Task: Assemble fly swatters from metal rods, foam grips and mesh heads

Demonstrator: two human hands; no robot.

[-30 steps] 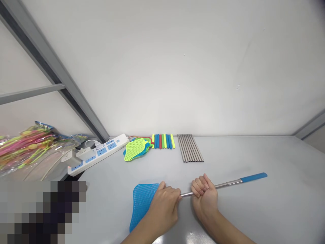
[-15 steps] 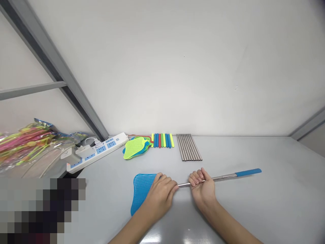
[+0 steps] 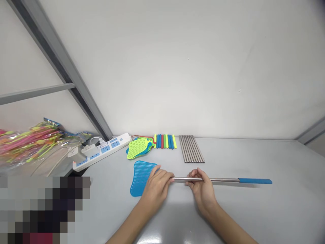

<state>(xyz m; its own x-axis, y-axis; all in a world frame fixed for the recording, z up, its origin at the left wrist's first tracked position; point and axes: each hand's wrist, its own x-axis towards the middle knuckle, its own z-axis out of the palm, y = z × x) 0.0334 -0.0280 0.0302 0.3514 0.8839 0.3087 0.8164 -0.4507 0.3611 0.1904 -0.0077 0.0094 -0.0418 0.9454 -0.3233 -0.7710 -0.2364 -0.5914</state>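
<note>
A fly swatter with a blue mesh head, a telescoping metal rod and a blue handle sleeve lies nearly level across the view. My left hand is closed round the joint of head and rod, hiding the neck. My right hand, palm up, has its thumb over the rod and fingers curled loosely beneath it. Behind it stand apart a row of metal rods, several coloured handle sleeves and a pile of swatter heads, green on top.
A white power strip with plugs and cables lies at the left. Beyond it are plastic-wrapped colourful swatters. A white wall closes the grey table at the back, and a metal frame post rises at left.
The swatter has turned from a slant to nearly level, its handle end dropping and its head moving up. My right hand's fingers have loosened round the rod. The view has shifted slightly.
</note>
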